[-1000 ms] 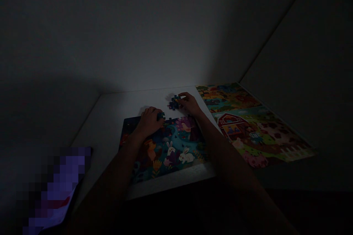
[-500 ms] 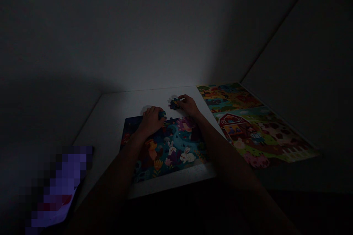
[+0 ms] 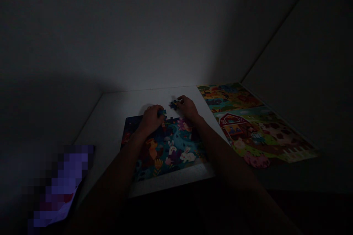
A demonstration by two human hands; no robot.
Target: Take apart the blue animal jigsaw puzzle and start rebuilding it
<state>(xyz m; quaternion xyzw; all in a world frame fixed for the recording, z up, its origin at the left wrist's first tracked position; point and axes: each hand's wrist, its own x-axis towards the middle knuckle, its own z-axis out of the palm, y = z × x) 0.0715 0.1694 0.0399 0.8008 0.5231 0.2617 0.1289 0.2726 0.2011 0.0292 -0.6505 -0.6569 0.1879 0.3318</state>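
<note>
A jigsaw puzzle with rabbits, a bear and a winding stream lies on the white table, its far edge partly unfilled. Over that far edge, my left hand is closed on a small blue-green puzzle piece. Just beyond and to the right, my right hand pinches a dark puzzle piece with a touch of yellow, above bare white tabletop. The two pieces are apart. My forearms cover the left and right sides of the puzzle, and dim light hides fine detail.
To the right lie a farm puzzle with a red barn and, behind it, a second animal puzzle. A lit, blurred screen stands at the lower left. A wall rises behind the table.
My left hand and its piece have shifted very slightly. The piece in my right hand has turned or tilted a little, with the hand lowered slightly. The puzzles lie as before.
</note>
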